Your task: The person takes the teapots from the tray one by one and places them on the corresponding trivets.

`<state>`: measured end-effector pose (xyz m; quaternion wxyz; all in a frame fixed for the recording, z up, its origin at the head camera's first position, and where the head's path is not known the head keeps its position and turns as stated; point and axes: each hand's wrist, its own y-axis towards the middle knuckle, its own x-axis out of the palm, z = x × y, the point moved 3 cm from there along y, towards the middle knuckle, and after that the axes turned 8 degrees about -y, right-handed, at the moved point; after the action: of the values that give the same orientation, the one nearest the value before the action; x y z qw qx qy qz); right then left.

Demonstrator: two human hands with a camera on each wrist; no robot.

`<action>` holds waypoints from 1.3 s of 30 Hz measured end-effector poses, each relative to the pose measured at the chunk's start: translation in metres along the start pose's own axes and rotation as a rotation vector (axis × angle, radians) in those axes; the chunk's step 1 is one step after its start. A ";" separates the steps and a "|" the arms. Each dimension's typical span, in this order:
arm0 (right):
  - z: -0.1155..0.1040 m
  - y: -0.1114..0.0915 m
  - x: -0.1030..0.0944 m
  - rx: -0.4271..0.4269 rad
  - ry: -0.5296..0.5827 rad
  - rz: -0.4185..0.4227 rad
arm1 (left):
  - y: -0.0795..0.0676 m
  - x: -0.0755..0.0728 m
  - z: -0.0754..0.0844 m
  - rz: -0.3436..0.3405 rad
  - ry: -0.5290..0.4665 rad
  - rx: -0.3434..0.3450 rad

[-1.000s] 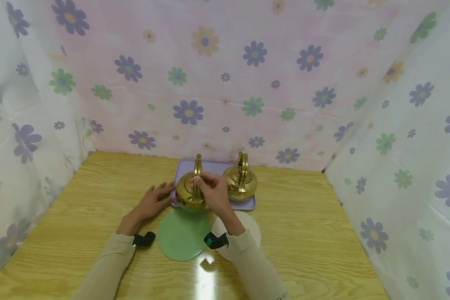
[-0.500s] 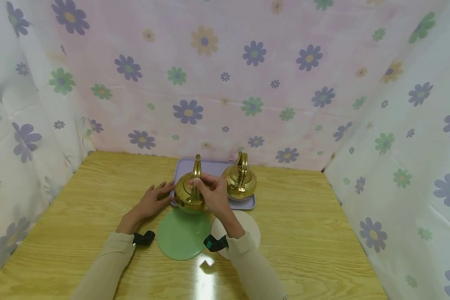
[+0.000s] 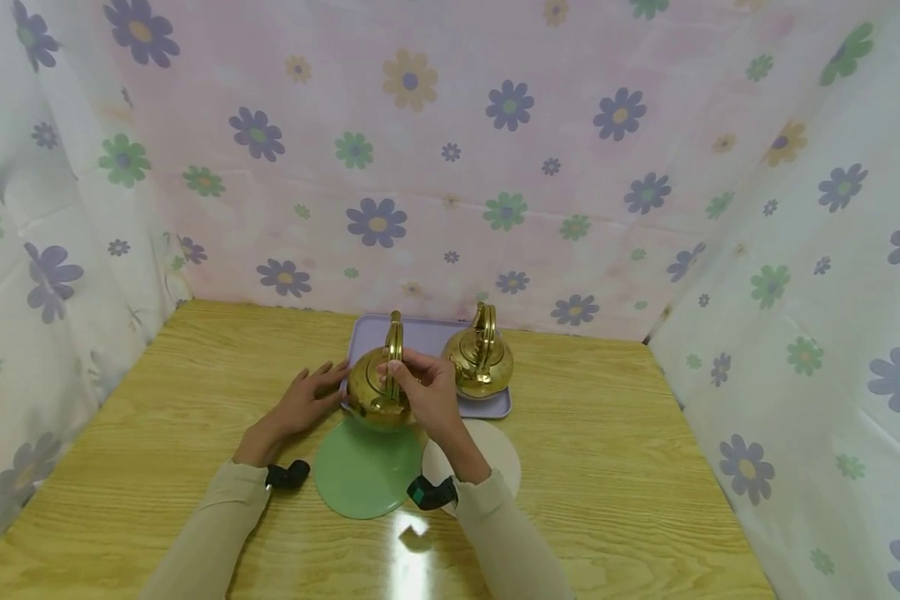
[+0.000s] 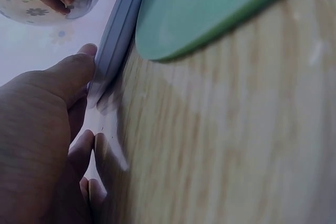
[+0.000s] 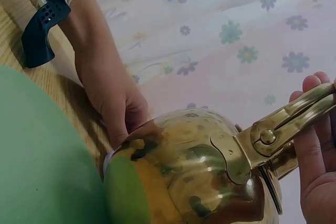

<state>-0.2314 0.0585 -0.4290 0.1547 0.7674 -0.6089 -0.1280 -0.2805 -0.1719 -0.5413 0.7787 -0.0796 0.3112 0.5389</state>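
A shiny brass kettle (image 3: 363,387) stands upright over the front left of a lilac tray (image 3: 431,332). My right hand (image 3: 433,396) grips its raised handle (image 5: 294,119), thumb on the near side. Whether the kettle's base touches the tray is hidden. My left hand (image 3: 307,402) lies at the tray's left side with fingers spread and straight. In the left wrist view its thumb (image 4: 79,69) touches the tray rim (image 4: 116,38). A second brass kettle (image 3: 498,371) sits on the right part of the tray.
A round green plate (image 3: 363,479) lies on the wooden table (image 3: 607,467) just in front of the tray. Beside it is a cream round plate (image 3: 504,467), partly under my right forearm. Flowered curtains (image 3: 450,183) enclose the table at the back and sides.
The held kettle has shifted very slightly towards me and to the left, together with my right hand. My left hand, the tray and the second kettle look unmoved.
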 end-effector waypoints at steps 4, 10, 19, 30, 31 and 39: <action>-0.001 -0.002 0.001 -0.008 0.005 0.001 | 0.000 0.000 -0.001 -0.004 -0.006 -0.002; -0.003 -0.005 0.004 -0.022 0.007 -0.012 | 0.000 0.001 -0.003 0.014 -0.012 0.009; -0.004 -0.011 0.007 -0.036 0.035 -0.024 | 0.000 0.000 -0.001 -0.009 -0.017 0.004; -0.005 -0.018 0.007 -0.049 0.044 -0.033 | 0.001 0.000 0.000 -0.010 -0.002 -0.005; -0.005 -0.019 0.007 -0.052 0.043 -0.032 | 0.001 0.000 0.000 -0.011 0.000 -0.006; -0.009 -0.027 0.007 -0.047 0.052 -0.045 | 0.001 0.001 0.001 -0.006 0.009 -0.008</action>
<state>-0.2020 0.0576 -0.4314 0.1854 0.7800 -0.5843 -0.1258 -0.2813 -0.1702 -0.5410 0.7785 -0.0860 0.3124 0.5376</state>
